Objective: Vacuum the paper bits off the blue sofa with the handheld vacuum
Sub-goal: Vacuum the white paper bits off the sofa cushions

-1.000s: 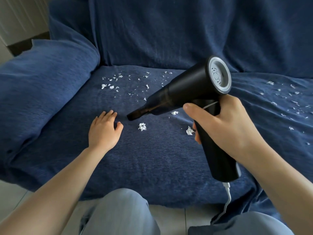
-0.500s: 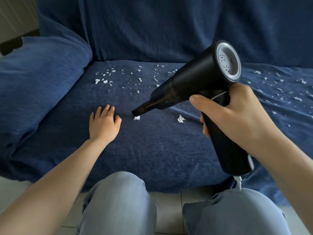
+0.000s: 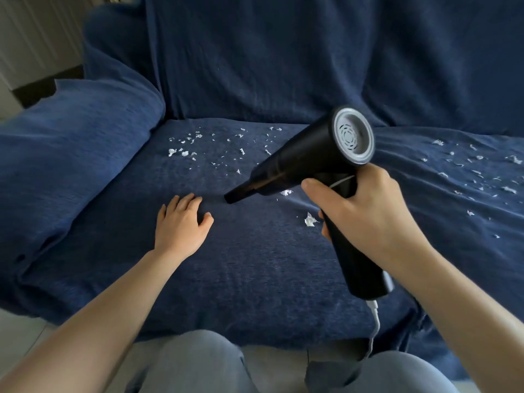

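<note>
Two hands in view. Right hand (image 3: 365, 211) wraps the black handheld vacuum (image 3: 309, 163) by its handle, thumb forward, fingertips hidden behind the grip. Left hand (image 3: 181, 222) lies flat on the blue sofa (image 3: 255, 279) seat, fingers relaxed, holding nothing. Nozzle tip (image 3: 229, 198) points down-left from the grip, just right of the left hand's thumb, low over the fabric; contact hard to judge. Versus half a second ago: the small scrap at the nozzle mouth is gone, and the bigger paper piece (image 3: 310, 219) now sits just left of the gripping fingers, below the barrel. Another scrap (image 3: 286, 192) peeks from under the barrel, partly covered. Scattered paper bits (image 3: 195, 146) lie beyond the nozzle, more (image 3: 479, 174) out past the right hand. White cord (image 3: 374, 319) drops from the handle base, its lower end lost behind a knee.
</note>
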{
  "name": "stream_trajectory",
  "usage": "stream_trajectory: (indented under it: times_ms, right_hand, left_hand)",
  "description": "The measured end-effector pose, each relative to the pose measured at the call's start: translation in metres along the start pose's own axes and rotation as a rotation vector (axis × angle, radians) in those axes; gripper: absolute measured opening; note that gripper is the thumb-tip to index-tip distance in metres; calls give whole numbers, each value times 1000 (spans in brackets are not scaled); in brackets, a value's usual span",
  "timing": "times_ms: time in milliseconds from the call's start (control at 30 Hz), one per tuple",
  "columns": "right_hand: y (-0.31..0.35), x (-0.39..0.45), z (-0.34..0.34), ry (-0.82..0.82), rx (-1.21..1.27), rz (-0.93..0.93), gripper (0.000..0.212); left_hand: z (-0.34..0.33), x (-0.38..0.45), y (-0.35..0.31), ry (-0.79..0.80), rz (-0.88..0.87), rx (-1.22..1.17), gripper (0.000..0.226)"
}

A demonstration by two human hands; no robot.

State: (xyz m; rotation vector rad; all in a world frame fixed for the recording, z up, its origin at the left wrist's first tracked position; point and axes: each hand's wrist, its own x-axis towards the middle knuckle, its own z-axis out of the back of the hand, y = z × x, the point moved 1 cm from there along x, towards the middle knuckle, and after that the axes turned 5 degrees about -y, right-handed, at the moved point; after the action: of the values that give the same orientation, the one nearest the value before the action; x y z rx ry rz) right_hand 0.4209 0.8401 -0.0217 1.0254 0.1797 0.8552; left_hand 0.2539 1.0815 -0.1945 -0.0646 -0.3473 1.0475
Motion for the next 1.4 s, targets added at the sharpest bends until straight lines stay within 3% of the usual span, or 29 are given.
stream_trajectory:
  times_ms: [433,867,1233,1400]
  right_hand:
    - [12,102,-100,82,79,56,23]
    - [22,155,-126,42,0,88,26]
    - [27,160,-141,131,44,96,27]
    - [29,169,-150,73,34,114,27]
  left_hand:
    - [-3,86,31,-88,44,-51,44]
    - [-7,114,55,-154,41,-91,39]
    - [-24,109,61,-209,63,-111,40]
    - [-24,109,61,-197,62,-99,41]
